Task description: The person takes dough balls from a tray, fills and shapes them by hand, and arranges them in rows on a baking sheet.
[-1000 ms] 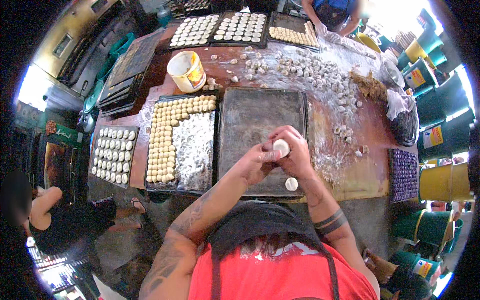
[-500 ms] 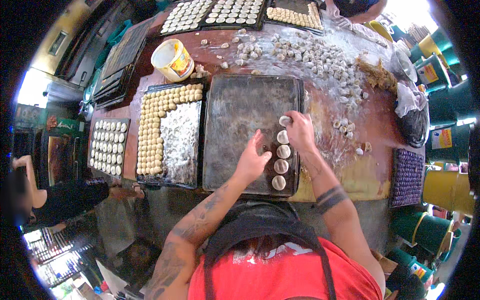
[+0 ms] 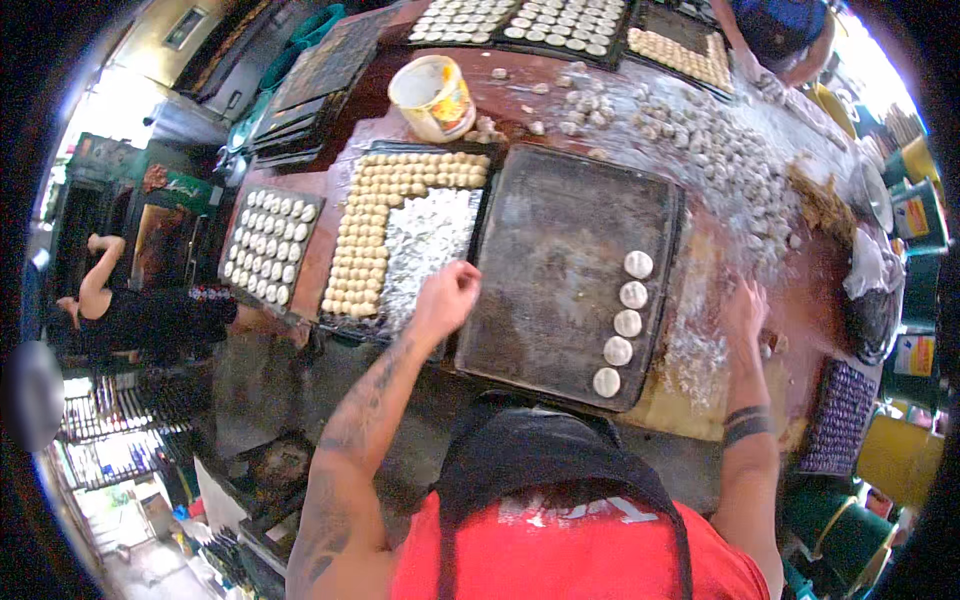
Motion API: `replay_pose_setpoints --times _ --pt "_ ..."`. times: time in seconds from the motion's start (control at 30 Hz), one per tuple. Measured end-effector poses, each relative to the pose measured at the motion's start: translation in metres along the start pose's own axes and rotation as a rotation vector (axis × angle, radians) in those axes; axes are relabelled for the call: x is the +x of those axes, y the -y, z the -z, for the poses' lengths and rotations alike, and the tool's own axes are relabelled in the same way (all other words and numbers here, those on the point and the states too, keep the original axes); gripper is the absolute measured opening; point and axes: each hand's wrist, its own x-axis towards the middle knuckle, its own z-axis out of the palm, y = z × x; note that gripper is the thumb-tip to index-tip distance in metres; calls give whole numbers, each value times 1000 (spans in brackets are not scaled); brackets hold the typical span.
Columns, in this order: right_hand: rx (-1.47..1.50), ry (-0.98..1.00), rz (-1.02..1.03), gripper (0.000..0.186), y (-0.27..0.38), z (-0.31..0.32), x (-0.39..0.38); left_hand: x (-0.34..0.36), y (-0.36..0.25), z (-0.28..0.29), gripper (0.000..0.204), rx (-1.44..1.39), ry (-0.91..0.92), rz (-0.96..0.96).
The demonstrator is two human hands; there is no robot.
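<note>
On the dark metal tray [image 3: 540, 270] in front of me, several flat, pale dough rounds [image 3: 627, 323] stand in a column along its right side. My left hand [image 3: 450, 297] is above the tray's left edge, beside a floured tray [image 3: 435, 235] partly lined with rows of tan dough balls [image 3: 362, 250]. Its fingers are curled in; whatever they may hold is hidden. To the right of the dark tray, my right hand [image 3: 745, 308] reaches low over the floured tabletop. Motion blurs its fingers, and it covers what lies beneath.
Many floury lumps [image 3: 720, 150] are spread across the red table. A white tub [image 3: 432, 98] stands behind the dough-ball tray. Trays of pale rounds [image 3: 268, 245] lie left and at the back. A purple-filled tray [image 3: 842, 415] is at right. Another person [image 3: 785, 35] works at the far side.
My right hand has let go of a dough round at the top of the column and moved right, off the tray. My left hand has moved left and curled its fingers. The view has shifted.
</note>
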Motion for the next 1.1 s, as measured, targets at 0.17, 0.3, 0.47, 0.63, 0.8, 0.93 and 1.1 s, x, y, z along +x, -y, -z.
replay_pose_setpoints --times 0.17,0.3,0.47,0.63,0.8,0.93,1.1 --pt "804 -72 -98 29 8 18 -45 26 94 88 28 683 -545 87" --pt "1899 -159 -1015 14 43 30 -84 45 124 105 20 778 -395 73" --pt "1721 426 -692 11 201 56 -95 47 59 25 29 -847 -157 260" --pt "1197 227 228 25 331 155 -74 -13 -61 -13 31 -1068 180 245" --pt "938 11 415 34 346 161 -77 -33 -77 -9 28 -1231 313 127" --pt "990 105 348 34 336 181 -80 -38 -82 1 27 -1119 324 1" --pt "1783 566 -229 33 309 166 -76 -40 -114 -4 24 -1334 376 55"
